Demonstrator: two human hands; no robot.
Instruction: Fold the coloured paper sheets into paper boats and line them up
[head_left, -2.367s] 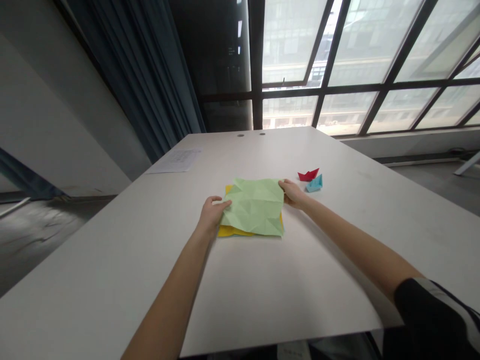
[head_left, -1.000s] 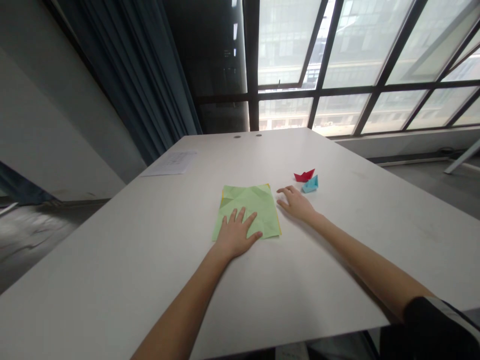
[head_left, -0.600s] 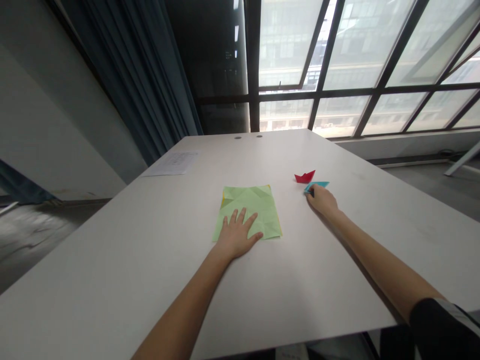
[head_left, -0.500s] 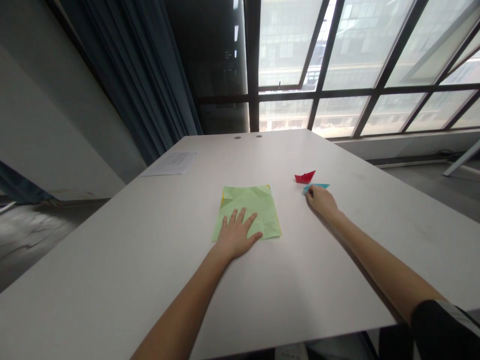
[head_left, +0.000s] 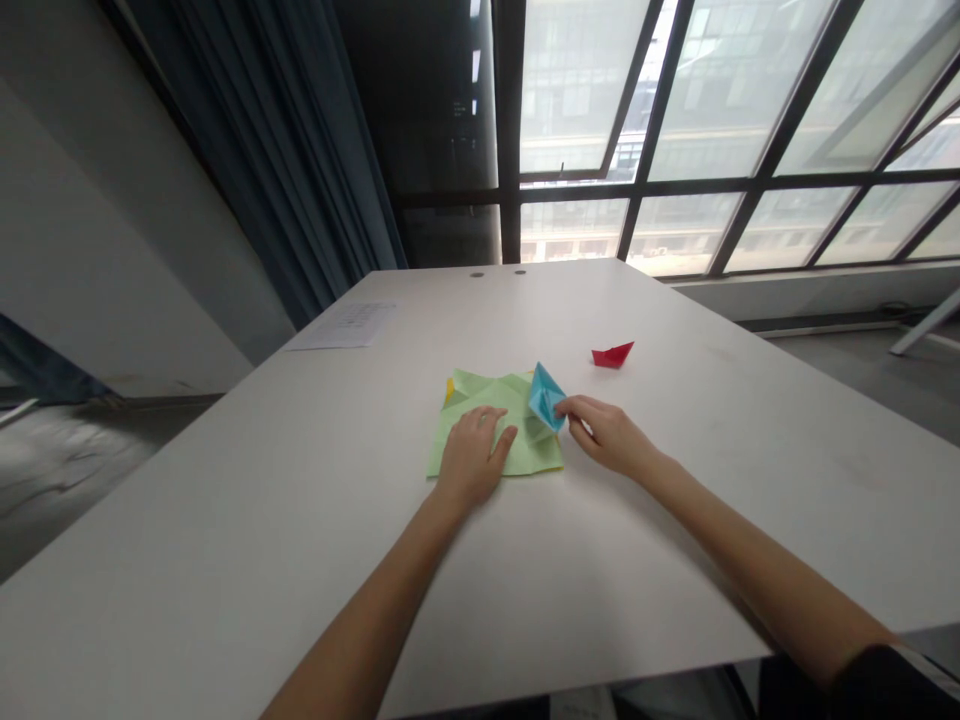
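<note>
A creased light-green paper sheet [head_left: 487, 415] lies on the white table [head_left: 600, 560], with a yellow sheet [head_left: 449, 388] peeking out under its far left corner. My left hand [head_left: 472, 455] rests on the green sheet's near part, fingers slightly curled and apart. My right hand [head_left: 607, 435] pinches a blue folded paper boat [head_left: 544, 396] and holds it just above the green sheet's right edge. A red folded paper boat [head_left: 612, 354] sits on the table farther back to the right.
A white printed sheet [head_left: 343, 325] lies near the table's far left edge. Two round cable holes [head_left: 495, 272] mark the far edge. Dark curtains [head_left: 285, 150] hang at the left and large windows [head_left: 712, 120] stand behind the table.
My right hand took the blue boat from beside the red one and carried it left to the green sheet. My left hand stayed on the sheet, its fingers now a little more curled.
</note>
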